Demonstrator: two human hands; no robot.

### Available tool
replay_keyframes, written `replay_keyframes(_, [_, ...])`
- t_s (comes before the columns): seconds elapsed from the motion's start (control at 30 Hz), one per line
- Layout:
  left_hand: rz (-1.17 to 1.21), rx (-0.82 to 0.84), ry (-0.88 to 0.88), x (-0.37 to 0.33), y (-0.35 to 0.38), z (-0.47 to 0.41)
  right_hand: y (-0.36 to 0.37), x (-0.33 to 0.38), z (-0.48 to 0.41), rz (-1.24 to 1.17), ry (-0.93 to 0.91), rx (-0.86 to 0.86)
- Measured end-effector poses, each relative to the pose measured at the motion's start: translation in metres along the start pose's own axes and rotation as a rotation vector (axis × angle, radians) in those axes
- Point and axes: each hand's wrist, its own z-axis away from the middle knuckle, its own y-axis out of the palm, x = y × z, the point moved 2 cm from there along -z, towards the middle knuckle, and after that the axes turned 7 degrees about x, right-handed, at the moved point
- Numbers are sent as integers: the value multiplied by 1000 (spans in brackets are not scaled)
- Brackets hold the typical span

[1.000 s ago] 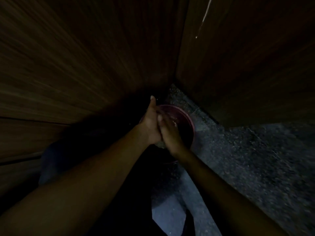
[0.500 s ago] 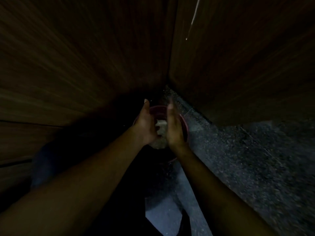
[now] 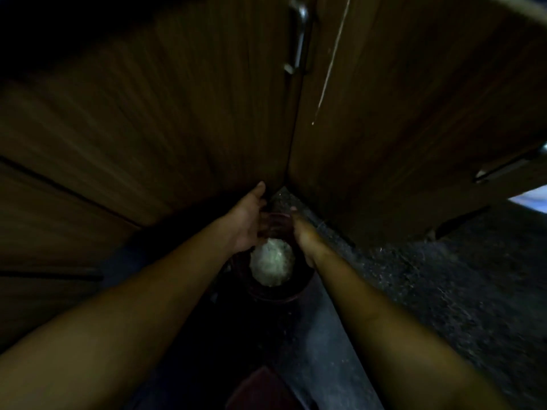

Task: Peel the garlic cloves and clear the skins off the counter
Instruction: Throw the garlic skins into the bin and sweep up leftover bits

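The floor (image 3: 444,291) was dark speckled stone, with a paler, smoother strip along its left side. A round dark-red bin (image 3: 275,297) stood on it in the corner where two cabinets (image 3: 177,128) met. A reddish shape at the bottom edge was too dim to tell.
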Motion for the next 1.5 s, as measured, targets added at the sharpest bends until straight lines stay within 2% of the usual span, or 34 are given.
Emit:
replay_keyframes(0.1, [-119, -20, 59, -16, 3, 33, 21, 56, 60, 22, -51, -4])
replay_keyframes(0.33, [-253, 7, 362, -68, 16, 159, 63, 183, 202, 191, -314, -73])
replay_keyframes(0.53, [-267, 24, 741, -101, 12, 314, 131, 272, 340, 277, -710, -140])
replay_keyframes(0.63, [-262, -17, 904, -106, -8, 382, 181, 304, 390, 301, -863, -84])
replay_keyframes(0.73, [-256, -139, 1037, -103, -45, 437, 242, 322, 417, 346, -973, 46])
replay_keyframes(0.87, [-178, -330, 1094, -101, -117, 490, 332, 343, 425, 379, -1010, 231])
replay_keyframes(0.97, [-79, -463, 1111, -100, -177, 515, 391, 358, 408, 403, -1023, 290])
replay_keyframes(1.2, [50, -713, 1103, -117, -288, 525, 471, 388, 346, 402, -1026, 322])
replay_keyframes(1.4, [1, -809, 1095, -164, -349, 492, 515, 423, 286, 346, -989, 270])
replay_keyframes(1.5, [-99, -868, 1150, -198, -378, 472, 536, 430, 270, 387, -1034, 271])
